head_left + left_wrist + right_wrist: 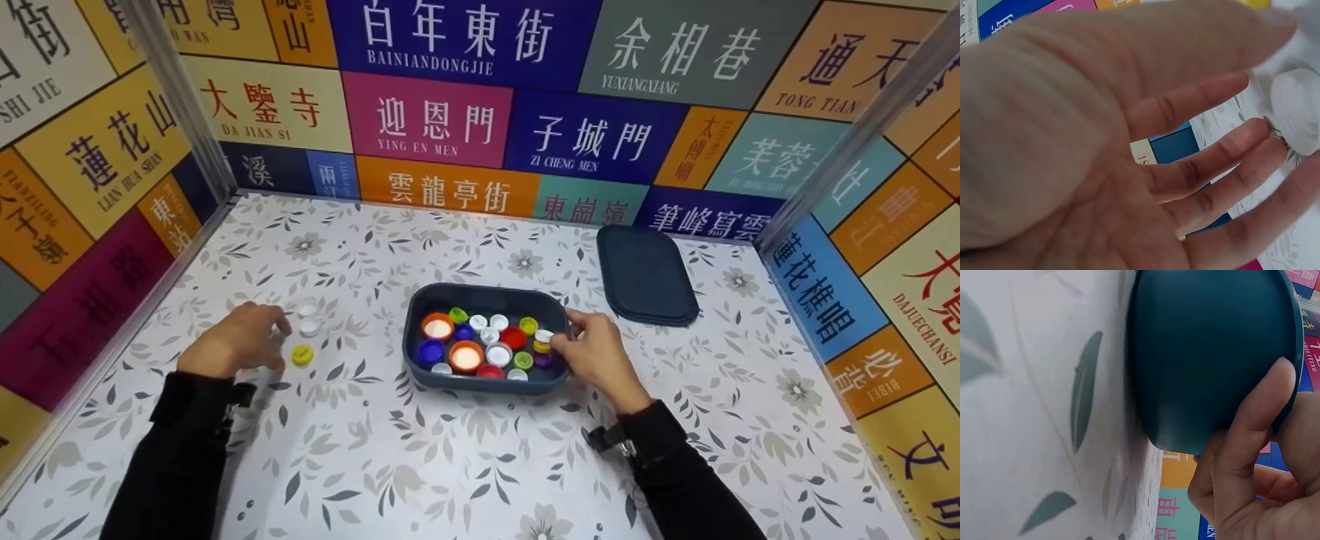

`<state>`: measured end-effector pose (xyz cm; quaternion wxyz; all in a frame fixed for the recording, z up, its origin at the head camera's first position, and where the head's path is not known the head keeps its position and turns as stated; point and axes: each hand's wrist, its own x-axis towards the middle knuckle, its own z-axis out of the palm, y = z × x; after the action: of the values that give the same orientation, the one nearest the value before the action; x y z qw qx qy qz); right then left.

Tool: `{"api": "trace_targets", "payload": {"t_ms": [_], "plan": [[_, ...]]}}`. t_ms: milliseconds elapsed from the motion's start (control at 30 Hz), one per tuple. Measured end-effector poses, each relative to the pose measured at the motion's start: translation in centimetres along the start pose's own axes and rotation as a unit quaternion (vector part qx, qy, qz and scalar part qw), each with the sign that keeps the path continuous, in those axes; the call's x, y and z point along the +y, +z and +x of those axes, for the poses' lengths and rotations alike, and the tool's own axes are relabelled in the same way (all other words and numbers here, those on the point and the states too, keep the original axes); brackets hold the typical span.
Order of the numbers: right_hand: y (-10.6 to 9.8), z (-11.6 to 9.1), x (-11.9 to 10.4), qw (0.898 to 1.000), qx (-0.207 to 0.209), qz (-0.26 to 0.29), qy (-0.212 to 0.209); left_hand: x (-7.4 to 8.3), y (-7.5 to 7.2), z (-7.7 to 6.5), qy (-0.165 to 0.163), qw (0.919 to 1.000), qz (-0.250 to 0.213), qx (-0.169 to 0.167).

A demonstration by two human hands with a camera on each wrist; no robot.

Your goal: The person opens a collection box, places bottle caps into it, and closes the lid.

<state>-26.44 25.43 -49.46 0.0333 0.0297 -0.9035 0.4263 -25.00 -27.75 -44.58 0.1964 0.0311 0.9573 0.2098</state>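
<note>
A dark blue plastic box stands mid-table with several bottle caps inside: white, red, blue, green, yellow, and large orange-rimmed ones. My right hand grips its right end at the rim; the right wrist view shows the fingers against the outer wall. My left hand hovers at the left, fingers spread and loosely bent, holding nothing. Close to its fingertips lie a yellow cap and two white caps. A white cap shows beside the fingertips in the left wrist view.
The box's dark blue lid lies flat on the table behind and right of the box. Panels with printed street names wall in the back and both sides. A leaf-patterned cover lies over the table.
</note>
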Motion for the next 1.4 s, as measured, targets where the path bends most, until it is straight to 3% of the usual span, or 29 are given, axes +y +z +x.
{"api": "trace_targets", "payload": {"t_ms": [500, 833, 1100, 1267, 1400], "plan": [[0.1, -0.2, -0.2, 1.0, 0.002, -0.002, -0.005, -0.4, 0.0, 0.1, 0.013, 0.9994, 0.008, 0.03], [0.2, -0.1, -0.2, 1.0, 0.006, 0.0, -0.007, 1.5, -0.1, 0.5, 0.044, 0.9909, 0.011, 0.127], [0.0, -0.1, -0.1, 1.0, 0.005, 0.002, -0.005, 5.1, 1.2, 0.1, 0.12, 0.9688, -0.002, 0.217], [-0.1, -0.1, -0.1, 1.0, 0.004, 0.002, -0.006, 7.9, 2.3, -0.1, 0.195, 0.9442, -0.016, 0.265], [-0.1, -0.2, -0.1, 1.0, 0.003, -0.004, -0.005, 10.6, 3.4, 0.3, 0.244, 0.9301, -0.039, 0.272]]}}
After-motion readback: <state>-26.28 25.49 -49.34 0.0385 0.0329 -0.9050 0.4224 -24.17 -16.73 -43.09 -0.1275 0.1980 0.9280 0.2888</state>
